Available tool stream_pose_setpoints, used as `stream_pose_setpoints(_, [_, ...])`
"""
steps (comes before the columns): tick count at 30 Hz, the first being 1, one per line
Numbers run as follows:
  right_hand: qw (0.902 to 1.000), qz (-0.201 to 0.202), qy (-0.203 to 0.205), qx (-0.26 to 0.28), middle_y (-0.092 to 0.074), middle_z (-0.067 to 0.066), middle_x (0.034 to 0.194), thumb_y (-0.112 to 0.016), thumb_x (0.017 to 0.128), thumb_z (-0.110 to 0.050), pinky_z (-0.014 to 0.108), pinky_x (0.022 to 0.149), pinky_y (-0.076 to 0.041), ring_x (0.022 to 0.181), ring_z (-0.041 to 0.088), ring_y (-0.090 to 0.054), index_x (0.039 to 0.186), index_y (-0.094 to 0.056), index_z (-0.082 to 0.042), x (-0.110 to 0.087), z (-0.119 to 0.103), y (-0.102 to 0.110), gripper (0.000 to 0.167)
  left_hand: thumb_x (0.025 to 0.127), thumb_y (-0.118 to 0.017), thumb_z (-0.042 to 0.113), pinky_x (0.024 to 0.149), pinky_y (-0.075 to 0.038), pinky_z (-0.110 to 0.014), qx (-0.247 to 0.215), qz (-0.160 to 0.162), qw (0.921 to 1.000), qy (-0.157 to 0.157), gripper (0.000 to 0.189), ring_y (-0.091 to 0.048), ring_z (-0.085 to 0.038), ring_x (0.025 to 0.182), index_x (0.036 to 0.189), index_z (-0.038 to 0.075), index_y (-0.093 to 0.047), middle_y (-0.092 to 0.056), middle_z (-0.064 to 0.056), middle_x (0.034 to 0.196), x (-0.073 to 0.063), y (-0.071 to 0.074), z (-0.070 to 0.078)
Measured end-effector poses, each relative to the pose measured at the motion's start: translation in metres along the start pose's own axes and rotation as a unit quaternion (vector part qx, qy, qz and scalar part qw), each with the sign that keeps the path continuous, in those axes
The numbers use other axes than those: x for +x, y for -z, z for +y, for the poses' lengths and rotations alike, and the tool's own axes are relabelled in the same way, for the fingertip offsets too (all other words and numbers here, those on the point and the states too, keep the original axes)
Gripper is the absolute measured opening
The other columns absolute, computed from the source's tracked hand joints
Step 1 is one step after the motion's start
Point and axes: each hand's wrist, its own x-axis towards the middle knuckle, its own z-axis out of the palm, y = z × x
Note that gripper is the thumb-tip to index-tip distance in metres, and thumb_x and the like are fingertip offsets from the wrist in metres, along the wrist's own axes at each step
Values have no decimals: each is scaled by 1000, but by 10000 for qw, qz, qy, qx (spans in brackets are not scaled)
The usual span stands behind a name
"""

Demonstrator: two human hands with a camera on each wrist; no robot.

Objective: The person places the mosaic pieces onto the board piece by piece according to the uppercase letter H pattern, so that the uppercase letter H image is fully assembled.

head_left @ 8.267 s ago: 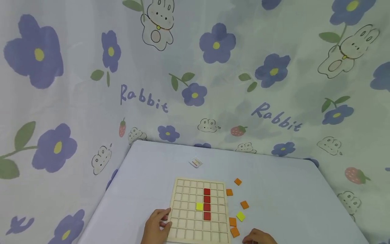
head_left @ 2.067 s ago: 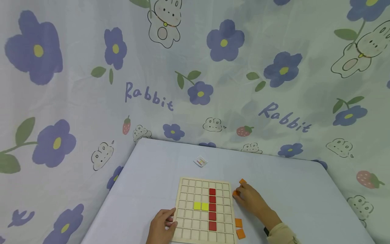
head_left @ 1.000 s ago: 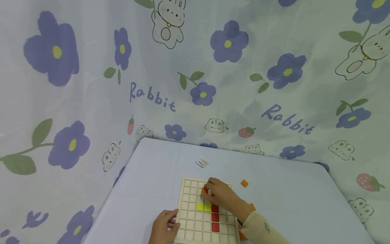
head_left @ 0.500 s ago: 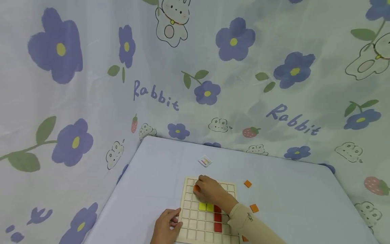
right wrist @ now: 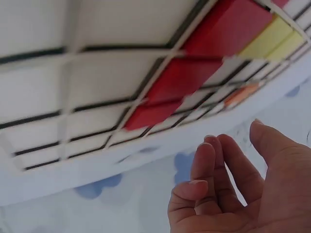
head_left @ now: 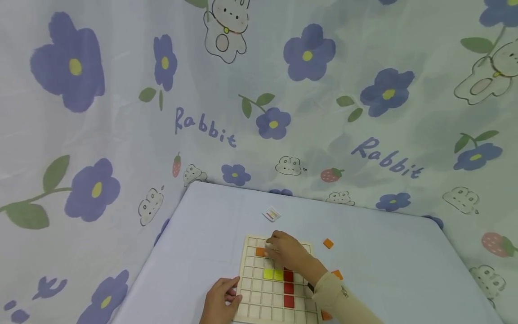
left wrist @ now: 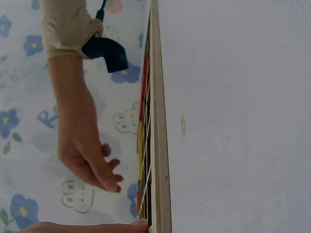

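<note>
A wooden grid board [head_left: 266, 310] lies on the white table. My left hand [head_left: 220, 299] holds its left edge, fingers curled and thumb at the rim. One orange tile [head_left: 260, 252] sits in a cell near the board's far left corner. Two yellow tiles [head_left: 268, 274] lie side by side, and a column of red tiles [head_left: 288, 288] stands to their right, its far part hidden by my right hand [head_left: 291, 252]. That hand hovers over the far part of the board; in the right wrist view its loosely bent fingers [right wrist: 201, 162] hold nothing.
Loose orange tiles lie right of the board: one farthest back [head_left: 328, 243], another partly behind the sleeve [head_left: 344, 297], and orange showing at the near right edge [head_left: 326, 315]. A small printed card [head_left: 272, 213] lies behind the board. A patterned curtain [head_left: 259, 90] surrounds the table.
Yellow and red tiles were added earlier. My right hand took an orange tile from the right, set it in a far-left cell, let go and drew back slightly right. My left hand stayed.
</note>
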Motion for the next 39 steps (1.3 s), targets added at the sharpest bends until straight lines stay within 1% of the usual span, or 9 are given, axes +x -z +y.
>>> stream_pose_setpoints(3, [9981, 236, -506, 262, -66, -2, 104, -66, 98, -29, 28, 80, -60, 91, 10, -62, 113, -74, -8, -20, 17, 7, 27, 77, -78, -6, 68, -58, -13, 68, 58, 10000, 27, 46, -53, 3, 81, 122, -6, -68, -64, -8, 103, -1, 0, -1])
stream_pose_setpoints(7, [9903, 468, -1191, 541, -64, -8, 100, -69, 95, -28, 24, 73, -57, 88, 7, -60, 110, -74, -12, -51, 42, 9, 23, 77, -79, -6, 68, -57, -13, 184, 147, 9997, 69, 45, -52, 4, 80, 121, -6, -68, -64, -7, 103, -1, 2, -3])
stream_pose_setpoints(13, [9782, 489, -1868, 767, -65, -9, 100, -76, 90, -22, 21, 69, -52, 86, 6, -57, 105, -75, -15, -100, 70, 15, 17, 77, -78, -6, 69, -57, -13, 106, 150, 9998, 73, 45, -51, 4, 80, 121, -6, -68, -63, -7, 102, -1, 1, -5])
stream_pose_setpoints(19, [9742, 142, -2037, 967, -62, -11, 96, -83, 81, -18, 19, 67, -50, 83, 3, -53, 103, -75, -17, -140, 91, 19, 24, 78, -79, -4, 68, -57, -13, 145, 99, 9998, -9, 45, -51, 5, 80, 121, -6, -68, -63, -7, 103, -3, -1, -7])
stream_pose_setpoints(23, [9699, -3, -2197, 1049, -61, -14, 95, -84, 79, -21, 18, 68, -50, 82, -2, -50, 100, -75, -20, -155, 96, 17, 23, 78, -79, -4, 69, -57, -14, 104, 109, 9999, 43, 45, -51, 5, 80, 122, -5, -68, -63, -7, 103, -4, -1, -6])
stream_pose_setpoints(27, [9658, 69, -2394, 989, -59, -14, 92, -85, 78, -22, 18, 67, -49, 81, -3, -48, 98, -76, -21, -162, 96, 12, 21, 78, -78, -5, 68, -58, -14, 89, 90, 9999, 11, 45, -51, 4, 80, 121, -6, -68, -63, -8, 103, -5, -1, -5])
stream_pose_setpoints(29, [9674, 119, -2386, 842, -57, -15, 91, -83, 80, -23, 18, 68, -50, 80, -4, -47, 98, -75, -20, -165, 96, 8, 20, 78, -78, -5, 69, -58, -14, 82, 87, 9999, 38, 45, -51, 4, 80, 122, -6, -68, -63, -8, 103, -5, -2, -5])
stream_pose_setpoints(35, [9796, 302, -1929, 478, -52, -16, 90, -77, 88, -22, 18, 65, -49, 78, -6, -43, 98, -70, -17, -170, 94, 3, 13, 77, -78, -6, 69, -58, -14, 48, 138, 9999, 9, 45, -52, 4, 80, 121, -6, -68, -64, -8, 102, -5, -5, -5])
stream_pose_setpoints(39, [9817, 436, -1811, 400, -53, -14, 89, -77, 87, -20, 18, 63, -48, 77, -5, -43, 97, -69, -15, -169, 90, 7, 14, 77, -78, -5, 68, -57, -14, 33, 131, 9999, -63, 45, -51, 3, 81, 121, -6, -68, -64, -8, 103, -5, -6, -4])
